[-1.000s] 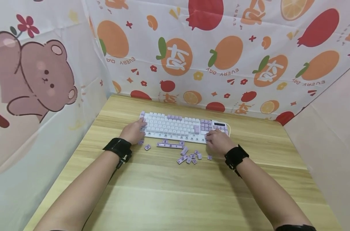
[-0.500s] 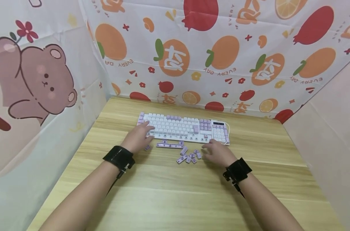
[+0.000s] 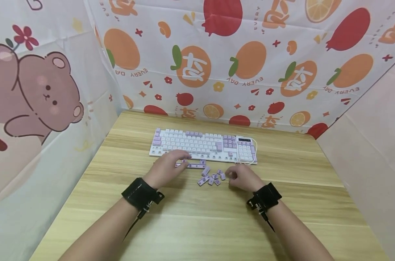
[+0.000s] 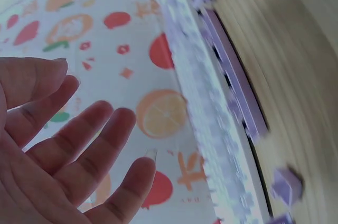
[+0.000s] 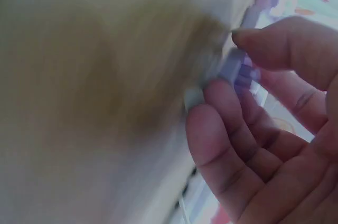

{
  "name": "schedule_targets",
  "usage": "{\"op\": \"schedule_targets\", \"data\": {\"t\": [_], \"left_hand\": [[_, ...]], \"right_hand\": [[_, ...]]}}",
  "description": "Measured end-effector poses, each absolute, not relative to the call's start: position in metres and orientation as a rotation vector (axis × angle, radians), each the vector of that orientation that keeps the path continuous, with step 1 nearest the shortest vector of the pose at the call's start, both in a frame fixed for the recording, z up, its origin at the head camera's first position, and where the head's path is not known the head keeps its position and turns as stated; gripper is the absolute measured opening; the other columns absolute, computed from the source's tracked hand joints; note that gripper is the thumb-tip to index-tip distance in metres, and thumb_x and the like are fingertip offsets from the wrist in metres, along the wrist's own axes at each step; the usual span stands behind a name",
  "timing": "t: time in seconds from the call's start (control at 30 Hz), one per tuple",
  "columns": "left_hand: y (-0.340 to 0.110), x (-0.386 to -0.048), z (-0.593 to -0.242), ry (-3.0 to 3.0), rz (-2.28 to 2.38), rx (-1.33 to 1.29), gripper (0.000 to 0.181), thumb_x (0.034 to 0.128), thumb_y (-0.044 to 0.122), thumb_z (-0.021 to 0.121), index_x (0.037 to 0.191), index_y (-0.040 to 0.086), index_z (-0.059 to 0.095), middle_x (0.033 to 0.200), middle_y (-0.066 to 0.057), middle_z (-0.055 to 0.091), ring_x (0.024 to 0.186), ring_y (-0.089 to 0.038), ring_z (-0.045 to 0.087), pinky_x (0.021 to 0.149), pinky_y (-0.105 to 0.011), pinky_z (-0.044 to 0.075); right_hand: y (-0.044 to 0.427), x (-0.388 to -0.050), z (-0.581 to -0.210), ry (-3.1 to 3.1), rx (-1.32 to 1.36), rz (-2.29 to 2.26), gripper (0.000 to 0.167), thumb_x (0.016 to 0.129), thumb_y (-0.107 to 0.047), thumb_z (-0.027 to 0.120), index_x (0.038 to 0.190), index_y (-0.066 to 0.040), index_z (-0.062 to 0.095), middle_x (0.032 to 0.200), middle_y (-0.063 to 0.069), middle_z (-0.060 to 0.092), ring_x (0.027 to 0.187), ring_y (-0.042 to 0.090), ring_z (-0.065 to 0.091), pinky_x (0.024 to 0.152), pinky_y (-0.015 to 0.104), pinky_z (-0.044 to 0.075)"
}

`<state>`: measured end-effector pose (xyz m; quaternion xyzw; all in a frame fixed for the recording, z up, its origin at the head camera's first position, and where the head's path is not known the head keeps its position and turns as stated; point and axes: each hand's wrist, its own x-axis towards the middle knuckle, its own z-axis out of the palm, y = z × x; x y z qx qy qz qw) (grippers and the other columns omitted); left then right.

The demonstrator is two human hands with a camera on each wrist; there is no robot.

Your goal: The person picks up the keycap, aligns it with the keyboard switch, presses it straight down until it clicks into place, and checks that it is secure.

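A white and lilac keyboard lies at the back of the table, with bare switches along its front row. In front of it are a long lilac spacebar keycap and a cluster of loose lilac keycaps. My left hand hovers at the spacebar's left end, covering part of it; in the left wrist view its relaxed fingers hold nothing. On the cluster's right side is my right hand, fingers loosely bent beside a keycap. Blurred keycaps show between its thumb and fingers, without a plain pinch.
The wooden table runs up to a fruit-print cloth behind the keyboard. A bear-print cloth hangs on the left. A white cable curls over the keyboard's right end.
My left hand has moved right and nearer from the keyboard's left end to the spacebar. My right hand has come off the keyboard to the cluster's right side. Outlying keycaps are out of sight.
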<state>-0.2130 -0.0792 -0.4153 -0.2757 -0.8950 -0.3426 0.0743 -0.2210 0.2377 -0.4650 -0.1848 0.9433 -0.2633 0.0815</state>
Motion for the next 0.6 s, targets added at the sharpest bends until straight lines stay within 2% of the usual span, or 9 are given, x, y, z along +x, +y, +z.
{"op": "schedule_targets", "data": {"t": [0.07, 0.17, 0.37, 0.47, 0.6], "left_hand": [[-0.076, -0.208, -0.413, -2.652, -1.066, -0.861, 0.021, 0.0913, 0.016, 0.07, 0.112, 0.012, 0.071, 0.117, -0.005, 0.07, 0.11, -0.023, 0.066, 0.096, -0.042, 0.052], [-0.07, -0.201, -0.407, -2.603, -1.139, -0.914, 0.021, 0.0908, 0.015, 0.071, 0.111, 0.012, 0.071, 0.114, -0.002, 0.071, 0.104, -0.02, 0.068, 0.091, -0.039, 0.055], [-0.056, -0.184, -0.396, -2.517, -1.303, -1.015, 0.026, 0.0907, 0.012, 0.07, 0.116, 0.013, 0.068, 0.114, 0.001, 0.07, 0.102, -0.013, 0.067, 0.087, -0.037, 0.056], [-0.048, -0.175, -0.392, -2.448, -1.367, -1.056, 0.035, 0.088, 0.011, 0.074, 0.122, 0.011, 0.066, 0.117, 0.0, 0.068, 0.102, -0.015, 0.067, 0.084, -0.035, 0.057], [-0.038, -0.164, -0.387, -2.327, -1.413, -1.095, 0.044, 0.0849, 0.015, 0.078, 0.126, 0.011, 0.063, 0.121, 0.001, 0.064, 0.101, -0.016, 0.064, 0.08, -0.032, 0.057]], "right_hand": [[0.235, -0.219, -0.463, 2.794, -0.581, -0.895, 0.037, 0.073, -0.001, 0.07, 0.109, -0.012, 0.072, 0.086, -0.002, 0.065, 0.076, 0.011, 0.057, 0.067, 0.027, 0.051], [0.228, -0.214, -0.456, 2.754, -0.566, -1.134, 0.039, 0.078, 0.0, 0.068, 0.115, -0.012, 0.069, 0.093, 0.002, 0.067, 0.083, 0.012, 0.061, 0.073, 0.027, 0.054], [0.21, -0.194, -0.422, 2.388, -0.507, -1.812, 0.042, 0.086, -0.001, 0.072, 0.125, -0.011, 0.062, 0.11, 0.011, 0.067, 0.096, 0.023, 0.07, 0.078, 0.039, 0.059], [0.201, -0.181, -0.407, 2.162, -0.545, -2.053, 0.05, 0.085, -0.001, 0.074, 0.131, -0.012, 0.058, 0.111, 0.011, 0.064, 0.097, 0.023, 0.071, 0.079, 0.037, 0.06], [0.191, -0.166, -0.394, 1.98, -0.721, -2.215, 0.054, 0.084, 0.001, 0.074, 0.133, -0.014, 0.057, 0.107, 0.006, 0.063, 0.094, 0.017, 0.072, 0.075, 0.03, 0.059]]}}
